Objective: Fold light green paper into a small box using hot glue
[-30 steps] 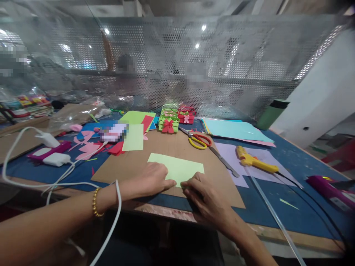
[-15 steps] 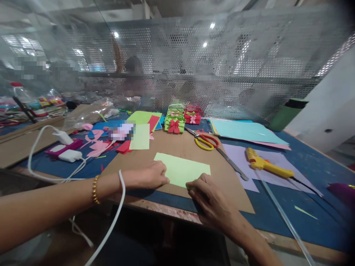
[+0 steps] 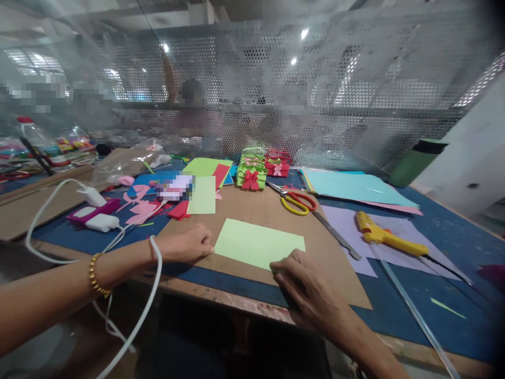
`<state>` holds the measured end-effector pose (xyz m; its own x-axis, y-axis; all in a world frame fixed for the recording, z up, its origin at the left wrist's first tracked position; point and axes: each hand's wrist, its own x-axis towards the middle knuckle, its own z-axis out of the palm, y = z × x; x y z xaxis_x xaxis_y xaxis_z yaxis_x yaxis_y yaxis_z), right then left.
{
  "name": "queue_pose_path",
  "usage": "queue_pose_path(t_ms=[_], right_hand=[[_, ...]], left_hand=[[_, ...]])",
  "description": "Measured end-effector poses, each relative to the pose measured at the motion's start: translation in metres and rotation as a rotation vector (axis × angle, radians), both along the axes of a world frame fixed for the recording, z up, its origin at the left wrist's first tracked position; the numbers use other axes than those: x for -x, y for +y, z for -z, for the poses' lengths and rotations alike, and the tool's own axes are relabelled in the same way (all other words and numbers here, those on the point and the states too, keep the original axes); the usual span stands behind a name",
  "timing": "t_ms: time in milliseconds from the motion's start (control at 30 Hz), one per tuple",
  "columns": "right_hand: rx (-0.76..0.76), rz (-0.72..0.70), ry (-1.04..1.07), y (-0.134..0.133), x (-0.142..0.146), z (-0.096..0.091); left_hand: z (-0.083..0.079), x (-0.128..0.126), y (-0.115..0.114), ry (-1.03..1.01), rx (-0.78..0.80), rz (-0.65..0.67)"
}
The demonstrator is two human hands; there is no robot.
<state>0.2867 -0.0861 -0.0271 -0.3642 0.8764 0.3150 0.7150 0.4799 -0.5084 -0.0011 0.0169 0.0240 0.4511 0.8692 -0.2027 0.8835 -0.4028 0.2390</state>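
Observation:
A pale green rectangular sheet of paper (image 3: 256,240) lies flat on the brown cardboard (image 3: 244,208) in front of me. My left hand (image 3: 188,243) is closed at the sheet's near left corner, thumb and forefinger pinched there. At the near edge, towards the right, my right hand (image 3: 305,273) has its fingers curled together on the paper. A white cable (image 3: 155,268) loops over my left wrist. Beyond the sheet stand small green paper baskets (image 3: 251,176) with a red bow, beside a red paper basket (image 3: 277,166) with a pink bow.
Scissors (image 3: 296,201) and a metal blade (image 3: 338,237) lie right of the sheet. A yellow glue gun (image 3: 389,239) rests on purple paper (image 3: 365,267), its clear glue stick reaching towards me. Blue sheets (image 3: 355,187) are stacked behind. A purple power strip (image 3: 92,213) sits left.
My left hand has slid left along the paper's near edge to its corner. The right hand keeps its place on the sheet. The view has shifted slightly.

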Motion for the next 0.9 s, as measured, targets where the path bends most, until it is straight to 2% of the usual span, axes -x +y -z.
queue_pose_path(t_ms=[100, 200, 233, 300, 367, 467, 600, 733, 900], right_hand=[[0.011, 0.005, -0.002, 0.001, 0.000, 0.000], [-0.015, 0.000, -0.023, 0.002, 0.001, 0.001], [-0.039, -0.004, -0.044, 0.002, 0.002, 0.001], [-0.097, -0.017, -0.119, 0.002, 0.004, -0.001], [-0.125, -0.045, -0.222, 0.000, 0.008, -0.006], [-0.067, -0.106, -0.352, 0.000, 0.015, -0.020], [0.002, -0.162, -0.411, 0.004, 0.020, -0.032], [0.009, -0.197, -0.420, 0.007, 0.014, -0.033], [-0.052, -0.224, -0.420, 0.006, -0.001, -0.028]], left_hand=[[-0.007, 0.000, -0.010, 0.045, -0.095, -0.015], [-0.003, -0.013, -0.029, 0.009, -0.291, 0.044], [0.001, -0.019, -0.034, -0.047, -0.385, 0.172], [0.013, -0.030, -0.042, -0.200, -0.443, 0.451], [0.025, -0.036, -0.044, -0.279, -0.435, 0.567], [0.036, -0.038, -0.042, -0.322, -0.390, 0.555], [0.039, -0.037, -0.042, -0.313, -0.383, 0.532], [0.041, -0.038, -0.044, -0.313, -0.404, 0.524], [0.047, -0.038, -0.044, -0.381, -0.445, 0.526]])
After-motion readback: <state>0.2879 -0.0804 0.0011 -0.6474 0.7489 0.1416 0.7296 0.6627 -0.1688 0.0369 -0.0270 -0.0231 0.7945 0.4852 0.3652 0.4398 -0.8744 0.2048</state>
